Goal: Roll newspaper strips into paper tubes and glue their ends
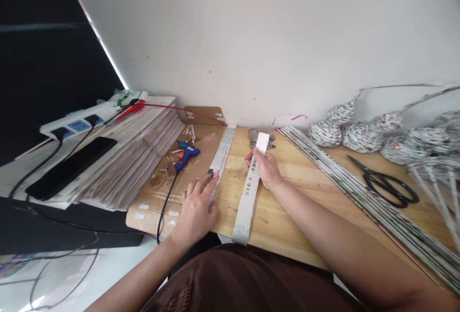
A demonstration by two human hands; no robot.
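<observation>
My right hand (266, 168) grips a flat folded strip of newspaper (245, 209) near its far end. This strip slants toward me, with a line of dark printed characters on it, and its near end reaches the table's front edge. My left hand (199, 209) rests palm down with fingers stretched out, the fingertips touching a second newspaper strip (226, 144). That strip lies along the right border of a brown cardboard sheet (147, 206). On the cardboard, beyond my left hand, lies a blue hot glue gun (186, 156) with a black cord.
At left, a newspaper stack (143, 158) carries a phone (72, 168) and a power strip (77, 124). Rolled paper sticks (334, 178) and black scissors (386, 185) lie at right. Woven paper pieces (361, 134) stand against the wall. Grey lumps (253, 135) sit behind my right hand.
</observation>
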